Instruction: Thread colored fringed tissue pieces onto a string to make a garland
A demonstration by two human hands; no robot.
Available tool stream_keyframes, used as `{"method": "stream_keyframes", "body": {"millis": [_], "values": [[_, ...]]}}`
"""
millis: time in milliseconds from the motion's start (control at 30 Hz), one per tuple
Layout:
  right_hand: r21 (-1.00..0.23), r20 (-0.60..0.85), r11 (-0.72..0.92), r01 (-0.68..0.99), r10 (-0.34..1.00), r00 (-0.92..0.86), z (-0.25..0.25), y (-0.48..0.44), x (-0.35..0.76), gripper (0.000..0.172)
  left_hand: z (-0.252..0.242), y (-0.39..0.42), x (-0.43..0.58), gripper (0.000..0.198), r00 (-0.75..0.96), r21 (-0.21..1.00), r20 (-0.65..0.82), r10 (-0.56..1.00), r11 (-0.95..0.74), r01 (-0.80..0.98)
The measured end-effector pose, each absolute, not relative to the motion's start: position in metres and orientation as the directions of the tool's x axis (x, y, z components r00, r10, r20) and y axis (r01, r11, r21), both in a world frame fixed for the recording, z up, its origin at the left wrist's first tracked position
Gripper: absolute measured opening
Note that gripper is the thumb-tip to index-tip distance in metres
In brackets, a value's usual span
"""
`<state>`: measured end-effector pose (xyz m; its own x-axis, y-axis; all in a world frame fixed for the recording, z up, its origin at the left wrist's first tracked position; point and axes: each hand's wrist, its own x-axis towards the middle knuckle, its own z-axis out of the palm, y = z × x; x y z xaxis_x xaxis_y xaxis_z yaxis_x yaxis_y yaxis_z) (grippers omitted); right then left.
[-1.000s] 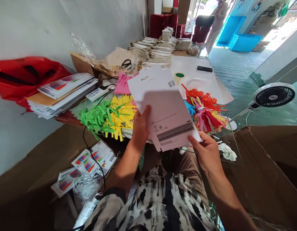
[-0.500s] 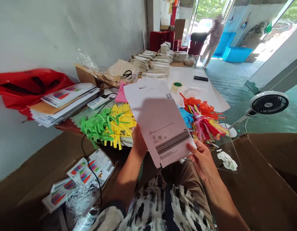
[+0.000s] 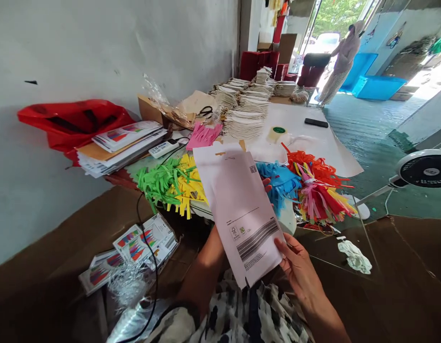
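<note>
We record a printed sheet [image 3: 238, 214] held in front of the worktop [image 3: 313, 143], paper tassels [image 3: 318, 193] to its right, stacked bundles [image 3: 246, 123] behind it, and leaflets [image 3: 122, 143] at left (beside the wall [image 3: 99, 47]).

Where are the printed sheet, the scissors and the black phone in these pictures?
Printed sheet [image 3: 238, 214]: head view, on the middle of its face, above the barcode.
Scissors [image 3: 206, 111]: head view, on the black handles.
Black phone [image 3: 316, 123]: head view, on the middle of its upper face.

The head-worn camera looks forward and down past the person's right hand [image 3: 301, 274], along a long table [image 3: 313, 147] toward a bright doorway [image 3: 335, 43].
</note>
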<state>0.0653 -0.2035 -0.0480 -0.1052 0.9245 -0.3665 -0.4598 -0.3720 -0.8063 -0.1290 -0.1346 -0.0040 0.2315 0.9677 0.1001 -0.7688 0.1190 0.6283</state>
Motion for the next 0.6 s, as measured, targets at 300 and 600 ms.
{"method": "stream_keyframes", "body": {"millis": [300, 600], "values": [[-0.985, -0.168, -0.160, -0.058, 0.969, 0.183, -0.070, -0.209, 0.088, 0.041, -0.031, -0.125, -0.148, 0.081, -0.070, 0.643, -0.115, 0.991, 0.020, -0.766], [-0.201, 0.731, 0.528, 0.825, 0.641, -0.232, -0.003, -0.181, 0.103, 0.066, -0.031, -0.145, -0.150, 0.062, 0.282, 0.901, -0.195, 0.939, 0.285, -0.326]]}}
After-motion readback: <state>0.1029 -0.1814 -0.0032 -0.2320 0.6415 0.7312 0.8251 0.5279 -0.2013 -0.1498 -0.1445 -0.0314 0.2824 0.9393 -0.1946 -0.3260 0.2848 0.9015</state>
